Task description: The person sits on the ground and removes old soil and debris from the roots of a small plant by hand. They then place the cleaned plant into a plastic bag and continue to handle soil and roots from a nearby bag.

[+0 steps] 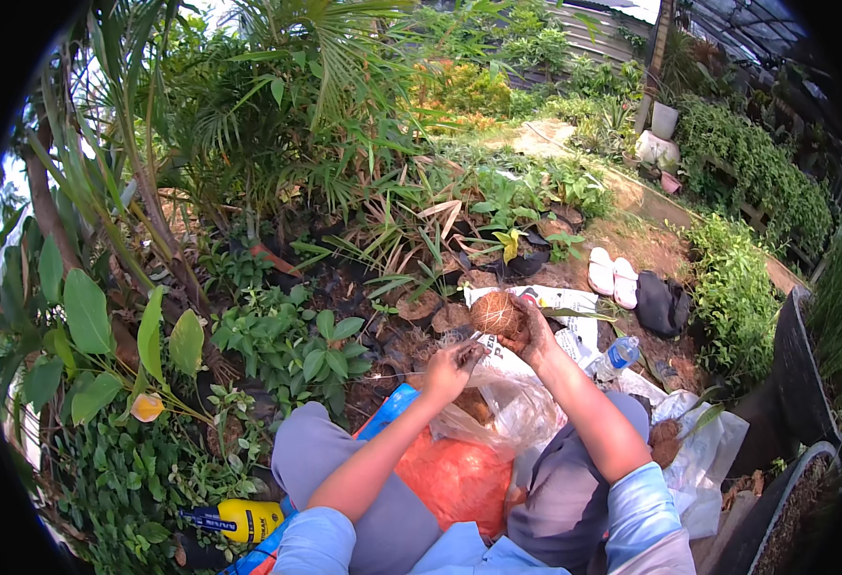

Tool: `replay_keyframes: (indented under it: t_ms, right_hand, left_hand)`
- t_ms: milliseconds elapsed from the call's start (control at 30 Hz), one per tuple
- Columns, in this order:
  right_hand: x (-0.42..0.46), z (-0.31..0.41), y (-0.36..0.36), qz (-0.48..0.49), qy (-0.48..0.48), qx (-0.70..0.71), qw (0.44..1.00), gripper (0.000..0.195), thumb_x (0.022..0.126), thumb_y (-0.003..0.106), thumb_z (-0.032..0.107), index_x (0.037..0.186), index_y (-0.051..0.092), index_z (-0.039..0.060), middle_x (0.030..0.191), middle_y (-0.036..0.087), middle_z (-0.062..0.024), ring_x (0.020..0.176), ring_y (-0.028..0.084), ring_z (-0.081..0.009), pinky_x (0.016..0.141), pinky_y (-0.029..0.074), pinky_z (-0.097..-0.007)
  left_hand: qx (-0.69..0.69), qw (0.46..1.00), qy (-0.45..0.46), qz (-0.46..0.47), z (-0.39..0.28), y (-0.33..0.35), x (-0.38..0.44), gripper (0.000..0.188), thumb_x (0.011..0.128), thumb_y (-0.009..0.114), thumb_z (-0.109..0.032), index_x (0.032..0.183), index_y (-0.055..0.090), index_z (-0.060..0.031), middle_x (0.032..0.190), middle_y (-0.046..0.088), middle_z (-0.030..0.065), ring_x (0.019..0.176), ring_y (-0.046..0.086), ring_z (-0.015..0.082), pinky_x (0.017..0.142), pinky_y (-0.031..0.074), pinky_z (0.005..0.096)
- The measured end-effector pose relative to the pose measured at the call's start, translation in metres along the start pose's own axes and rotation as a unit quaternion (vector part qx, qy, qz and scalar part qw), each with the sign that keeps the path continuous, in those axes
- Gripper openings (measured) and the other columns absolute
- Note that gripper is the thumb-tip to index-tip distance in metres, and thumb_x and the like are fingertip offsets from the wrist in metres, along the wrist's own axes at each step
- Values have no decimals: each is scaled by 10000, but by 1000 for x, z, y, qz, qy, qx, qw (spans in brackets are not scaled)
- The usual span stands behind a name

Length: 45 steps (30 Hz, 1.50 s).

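My right hand (534, 334) grips a round ball of brown coconut fibre (494, 314) from its right side and underneath. Pale string (496, 310) crosses the ball's surface in several turns. Just below and left of it is my left hand (457, 368), its fingertips drawn together close to the ball. Whether a strand runs between those fingers is too fine to make out. Below the hands, a clear plastic bag (529, 402) with brown fibre (473, 406) inside lies between my knees. Under that bag sits an orange-red plastic bag (457, 478).
A water bottle (616, 357) and a printed white sack (579, 302) lie ahead to the right, near white sandals (613, 277) and a black bag (662, 303). Another fibre ball (665, 440) rests beside my right knee. A yellow spray bottle (252, 520) lies at left. Dense plants (320, 352) border the left; black pots (798, 366) stand right.
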State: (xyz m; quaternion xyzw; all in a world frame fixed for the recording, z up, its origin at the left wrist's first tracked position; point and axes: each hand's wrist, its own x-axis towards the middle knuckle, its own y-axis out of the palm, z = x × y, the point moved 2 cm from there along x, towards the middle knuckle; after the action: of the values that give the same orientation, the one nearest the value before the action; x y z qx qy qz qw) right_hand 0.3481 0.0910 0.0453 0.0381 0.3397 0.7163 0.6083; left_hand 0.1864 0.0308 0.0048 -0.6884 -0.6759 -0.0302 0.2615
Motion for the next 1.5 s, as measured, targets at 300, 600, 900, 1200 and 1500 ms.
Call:
replay_keyframes:
  t_ms: [300, 600, 900, 1200, 1500]
  right_hand:
    - [-18, 7, 6, -1, -25, -18, 1000, 333, 844, 471, 353, 1084, 547, 135, 1037, 606, -46, 916, 608, -211, 738, 517, -401]
    - [-37, 10, -8, 63, 26, 9, 998, 329, 861, 425, 283, 1057, 520, 36, 990, 605, -127, 885, 611, -265, 770, 506, -429]
    - [-35, 10, -22, 3, -24, -145, 989, 346, 819, 527, 299, 1044, 530, 36, 977, 616, -98, 872, 619, -222, 772, 511, -388]
    - [-12, 20, -1, 73, -67, -132, 986, 320, 795, 584, 212, 1043, 532, 16, 922, 614, -84, 814, 615, -187, 743, 512, -347]
    - [22, 37, 10, -10, -105, -135, 985, 288, 778, 575, 215, 1005, 608, 42, 831, 592, -38, 665, 535, -132, 587, 430, -261]
  left_hand:
    - [-180, 950, -183, 176, 23, 20, 6, 195, 861, 561, -233, 871, 649, -60, 730, 570, -24, 680, 472, 88, 638, 381, 229]
    - [-90, 975, -162, 126, 23, -13, 25, 269, 870, 537, -275, 840, 651, -33, 813, 639, 27, 790, 548, 115, 771, 410, 263]
    - [-22, 984, -93, 151, 0, -44, 35, 293, 847, 563, -273, 856, 636, 11, 816, 651, 69, 772, 587, 132, 730, 439, 265]
    - [340, 919, 156, 125, -50, -82, 77, 211, 765, 621, -285, 800, 631, -77, 803, 620, 75, 746, 597, 279, 643, 473, 361]
    - [348, 926, 122, 87, -32, -77, 122, 275, 782, 603, -350, 820, 645, -81, 755, 623, 86, 696, 606, 268, 606, 474, 368]
